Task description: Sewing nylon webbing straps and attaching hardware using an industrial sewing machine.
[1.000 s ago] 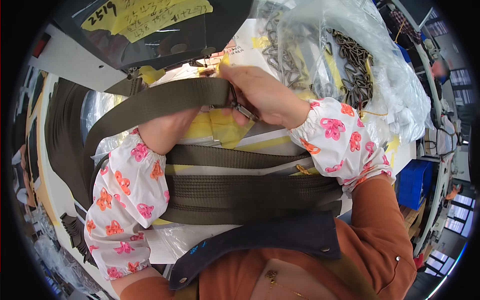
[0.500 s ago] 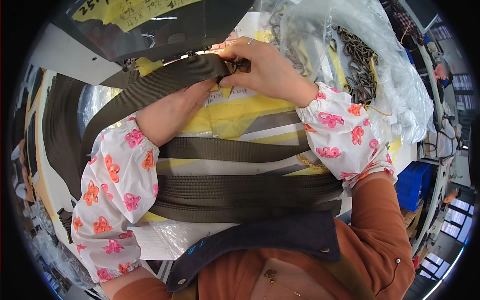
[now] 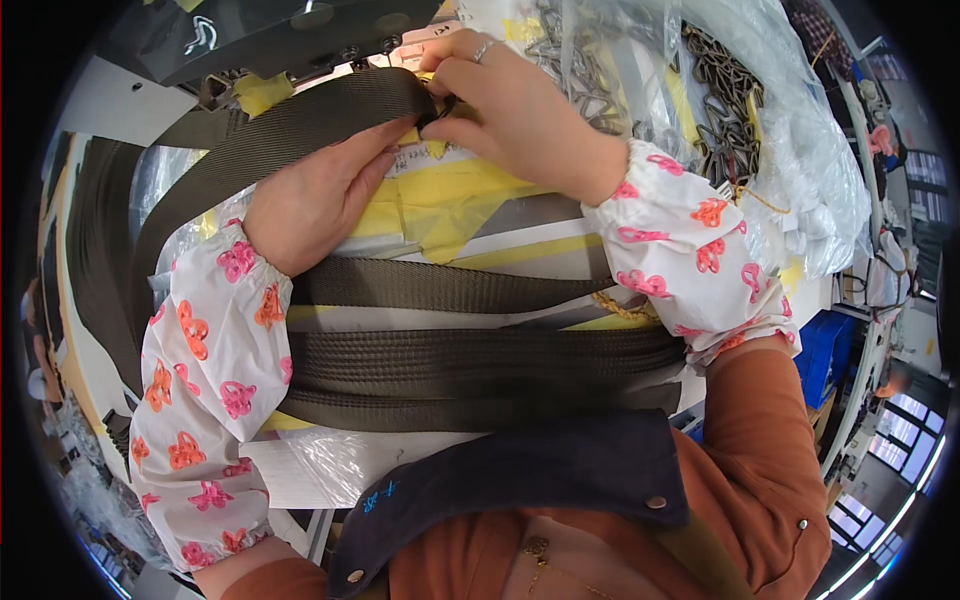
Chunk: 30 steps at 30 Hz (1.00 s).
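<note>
An olive webbing strap (image 3: 270, 130) arches over to the sewing machine head (image 3: 260, 40) at the top. My right hand (image 3: 495, 115) pinches its looped end, where a small dark metal fitting is partly hidden, just beside the needle. My left hand (image 3: 315, 200) lies under the strap with fingers together, reaching to the same end; its fingertips and grip are partly hidden. Beneath my hands are yellow taped papers (image 3: 440, 215). More straps (image 3: 480, 365) lie in bands across the work surface nearer my body, and a stack (image 3: 95, 250) hangs at the left.
A clear plastic bag (image 3: 810, 180) and a pile of metal rings (image 3: 720, 105) sit at the back right. A blue crate (image 3: 820, 355) stands beyond the right edge of the table (image 3: 330, 480). At the far sides are other people and equipment, small and blurred.
Both hands have moved up and leftward with the strap's end, closer to the machine's needle. The metal fitting, clearly visible earlier, is now mostly covered by my right fingers.
</note>
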Each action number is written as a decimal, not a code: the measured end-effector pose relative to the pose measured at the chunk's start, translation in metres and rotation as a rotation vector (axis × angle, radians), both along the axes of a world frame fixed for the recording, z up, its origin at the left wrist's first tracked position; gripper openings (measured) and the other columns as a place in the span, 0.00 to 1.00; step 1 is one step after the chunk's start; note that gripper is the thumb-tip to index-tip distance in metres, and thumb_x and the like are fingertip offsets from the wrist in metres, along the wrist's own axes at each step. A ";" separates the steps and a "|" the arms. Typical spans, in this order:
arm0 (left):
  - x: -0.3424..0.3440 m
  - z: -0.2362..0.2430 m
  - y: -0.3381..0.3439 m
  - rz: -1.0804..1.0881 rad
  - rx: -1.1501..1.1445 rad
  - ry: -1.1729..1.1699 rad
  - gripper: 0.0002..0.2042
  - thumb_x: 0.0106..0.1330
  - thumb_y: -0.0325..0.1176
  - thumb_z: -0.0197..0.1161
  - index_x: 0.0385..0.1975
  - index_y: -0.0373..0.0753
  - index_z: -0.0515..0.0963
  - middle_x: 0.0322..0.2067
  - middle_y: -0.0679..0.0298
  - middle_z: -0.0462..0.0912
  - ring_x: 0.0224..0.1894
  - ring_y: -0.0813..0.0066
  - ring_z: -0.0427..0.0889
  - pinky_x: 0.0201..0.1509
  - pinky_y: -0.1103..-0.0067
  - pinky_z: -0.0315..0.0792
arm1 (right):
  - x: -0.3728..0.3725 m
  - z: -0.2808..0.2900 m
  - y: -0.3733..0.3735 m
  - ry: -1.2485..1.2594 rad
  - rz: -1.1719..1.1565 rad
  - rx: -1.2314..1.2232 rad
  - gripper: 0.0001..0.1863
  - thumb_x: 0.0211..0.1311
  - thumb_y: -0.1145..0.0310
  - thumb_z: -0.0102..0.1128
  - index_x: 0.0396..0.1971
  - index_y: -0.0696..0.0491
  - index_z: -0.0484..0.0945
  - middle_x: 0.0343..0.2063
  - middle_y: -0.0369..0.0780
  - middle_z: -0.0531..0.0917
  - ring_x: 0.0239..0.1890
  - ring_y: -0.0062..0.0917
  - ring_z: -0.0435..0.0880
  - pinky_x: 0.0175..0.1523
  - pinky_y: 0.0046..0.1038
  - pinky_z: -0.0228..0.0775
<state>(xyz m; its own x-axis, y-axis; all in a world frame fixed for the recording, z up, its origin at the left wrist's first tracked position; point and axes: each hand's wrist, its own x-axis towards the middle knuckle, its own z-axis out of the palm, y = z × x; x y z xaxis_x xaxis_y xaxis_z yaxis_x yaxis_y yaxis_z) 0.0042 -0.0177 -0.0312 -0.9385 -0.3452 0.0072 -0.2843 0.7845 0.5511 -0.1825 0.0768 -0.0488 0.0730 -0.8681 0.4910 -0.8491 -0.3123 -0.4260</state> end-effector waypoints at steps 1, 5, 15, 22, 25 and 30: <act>0.001 -0.001 -0.001 0.010 -0.070 -0.017 0.16 0.66 0.34 0.48 0.53 0.41 0.68 0.38 0.52 0.78 0.41 0.56 0.77 0.43 0.72 0.72 | 0.004 -0.001 0.002 -0.056 0.010 -0.055 0.16 0.44 0.71 0.65 0.36 0.58 0.76 0.35 0.41 0.78 0.34 0.35 0.78 0.36 0.28 0.72; -0.005 0.006 0.009 0.096 -0.149 -0.165 0.15 0.64 0.33 0.51 0.50 0.42 0.70 0.35 0.51 0.78 0.38 0.55 0.78 0.40 0.71 0.73 | 0.005 -0.006 0.006 0.075 0.029 -0.122 0.12 0.47 0.72 0.61 0.35 0.56 0.77 0.36 0.40 0.80 0.33 0.32 0.79 0.35 0.26 0.73; 0.002 0.015 0.006 -0.191 -0.880 0.334 0.14 0.46 0.27 0.57 0.35 0.34 0.77 0.41 0.62 0.78 0.41 0.70 0.76 0.40 0.77 0.72 | 0.017 -0.005 0.010 0.337 -0.062 -0.206 0.13 0.41 0.75 0.56 0.32 0.58 0.77 0.39 0.38 0.80 0.37 0.27 0.77 0.36 0.25 0.73; -0.003 -0.003 -0.021 -0.250 -0.744 0.361 0.12 0.48 0.27 0.60 0.35 0.37 0.77 0.37 0.65 0.79 0.40 0.70 0.77 0.39 0.77 0.72 | 0.018 0.005 0.008 0.473 -0.054 -0.053 0.14 0.44 0.73 0.54 0.34 0.56 0.77 0.39 0.37 0.78 0.39 0.27 0.76 0.42 0.27 0.69; -0.006 -0.007 -0.015 -0.202 -0.650 0.385 0.13 0.49 0.24 0.57 0.36 0.38 0.76 0.38 0.65 0.79 0.39 0.67 0.77 0.39 0.75 0.72 | 0.010 -0.010 0.006 0.342 -0.067 -0.205 0.10 0.45 0.72 0.53 0.30 0.54 0.78 0.33 0.36 0.78 0.41 0.25 0.73 0.43 0.26 0.64; -0.010 -0.008 -0.019 -0.196 -0.517 0.395 0.15 0.48 0.23 0.57 0.38 0.39 0.76 0.41 0.64 0.78 0.40 0.62 0.77 0.43 0.73 0.71 | 0.008 -0.012 0.009 0.349 -0.112 -0.216 0.10 0.45 0.72 0.53 0.31 0.51 0.78 0.34 0.31 0.78 0.41 0.24 0.72 0.46 0.28 0.62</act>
<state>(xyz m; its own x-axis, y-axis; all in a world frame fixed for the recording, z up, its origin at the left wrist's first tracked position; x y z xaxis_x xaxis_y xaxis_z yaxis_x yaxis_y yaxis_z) -0.0062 -0.0362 -0.0396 -0.8763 -0.0292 0.4808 0.0356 0.9915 0.1251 -0.1741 0.0854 -0.0608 0.1780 -0.7599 0.6252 -0.9646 -0.2605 -0.0420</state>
